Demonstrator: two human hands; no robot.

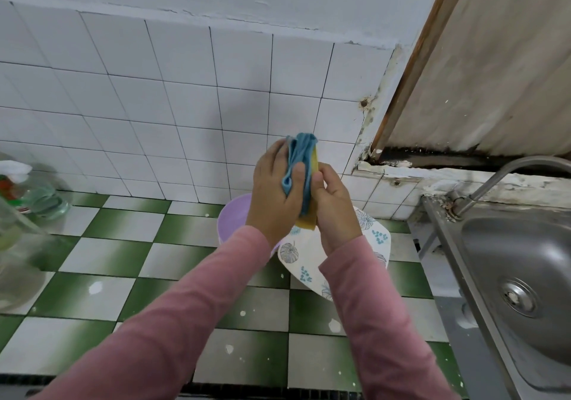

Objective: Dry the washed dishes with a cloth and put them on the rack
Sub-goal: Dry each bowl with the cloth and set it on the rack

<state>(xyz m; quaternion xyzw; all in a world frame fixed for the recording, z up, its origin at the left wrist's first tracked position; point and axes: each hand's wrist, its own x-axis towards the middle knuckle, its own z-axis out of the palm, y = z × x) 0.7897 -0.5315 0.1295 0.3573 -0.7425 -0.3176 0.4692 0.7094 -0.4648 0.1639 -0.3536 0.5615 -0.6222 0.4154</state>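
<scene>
My left hand (273, 196) grips a blue cloth (299, 155) and presses it against a yellow dish (309, 222), which is held on edge above the counter. My right hand (335, 211) holds that yellow dish from the other side; only its top edge and bottom corner show between the hands. Below the hands a white plate with a blue leaf pattern (304, 263) lies on the counter, partly over a lilac bowl (233, 217). No rack is in view.
The green-and-white checked tile counter (123, 263) runs to a white tiled wall. A steel sink (513, 263) with a tap (491, 180) lies on the right. A glass bowl (15, 263) and a bottle with a white top (18, 183) stand at the left edge.
</scene>
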